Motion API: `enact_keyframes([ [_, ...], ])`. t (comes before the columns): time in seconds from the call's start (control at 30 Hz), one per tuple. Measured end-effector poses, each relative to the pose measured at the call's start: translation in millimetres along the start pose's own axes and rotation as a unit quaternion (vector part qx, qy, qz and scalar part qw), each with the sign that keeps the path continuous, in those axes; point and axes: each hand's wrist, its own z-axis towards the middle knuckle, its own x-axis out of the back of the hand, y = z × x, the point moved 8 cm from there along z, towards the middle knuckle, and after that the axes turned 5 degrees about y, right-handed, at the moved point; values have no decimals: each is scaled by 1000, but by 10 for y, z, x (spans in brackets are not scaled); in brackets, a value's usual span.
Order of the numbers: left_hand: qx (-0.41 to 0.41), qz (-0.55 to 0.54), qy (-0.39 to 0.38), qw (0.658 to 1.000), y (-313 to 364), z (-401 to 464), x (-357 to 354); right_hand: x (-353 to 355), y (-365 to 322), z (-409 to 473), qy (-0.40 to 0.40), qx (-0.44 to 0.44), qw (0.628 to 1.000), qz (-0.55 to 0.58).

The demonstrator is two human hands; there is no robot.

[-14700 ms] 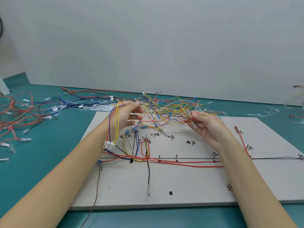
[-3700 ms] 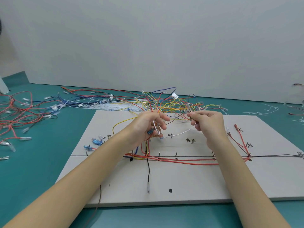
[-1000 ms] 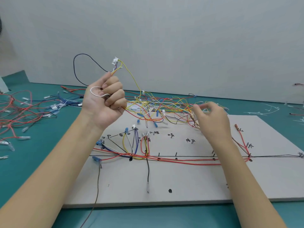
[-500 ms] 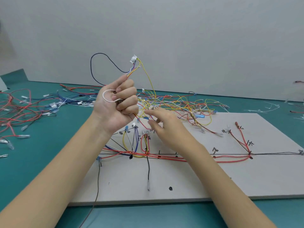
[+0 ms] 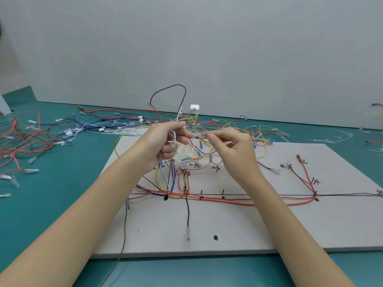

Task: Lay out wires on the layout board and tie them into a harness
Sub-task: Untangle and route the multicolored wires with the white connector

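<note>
White wire [image 5: 173,139] is pinched in the left hand [image 5: 163,141] above the layout board [image 5: 269,224]; strands are pinched by the right hand [image 5: 232,148]. Snagging in the tangle [image 5: 223,129] could be caused by a hard pull.

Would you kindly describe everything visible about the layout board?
The layout board is a flat, pale grey panel lying on the teal table. A dark line runs across it, with handwritten marks, short pins and small dark holes. Red, yellow, blue and black wires lie along it; both forearms pass over it.
</note>
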Motion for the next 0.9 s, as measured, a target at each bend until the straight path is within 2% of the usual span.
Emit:
enact_keyframes([
  [0.13,24,-150,-72,986,5,-23,-136,-173,12,-90,-78,16,995,-56],
  [0.3,67,-347,-192,916,95,-155,-308,-477,70,-174,-166,46,973,-154],
  [0.43,80,-430,-245,865,134,-236,-403,-514,93,-165,-163,63,967,-183],
  [0.5,76,-442,-253,857,151,-251,-411,-435,74,-133,-131,74,974,-172],
  [0.57,70,-425,-236,871,154,-234,-385,-315,33,-100,-82,80,982,-148],
  [0.6,64,-400,-213,889,147,-210,-363,-251,5,-87,-53,79,987,-130],
  [0.7,8,-234,-70,970,79,-82,-203,-114,-28,-58,9,39,998,-43],
  [0.73,-15,-169,-18,985,60,-51,-144,-94,-35,-57,17,25,999,-16],
  [0.8,-46,-82,42,995,34,-27,-97,-65,-77,-74,27,22,999,14],
  [0.9,-81,-2,72,994,38,-25,-100,-42,-116,-100,33,25,999,30],
])
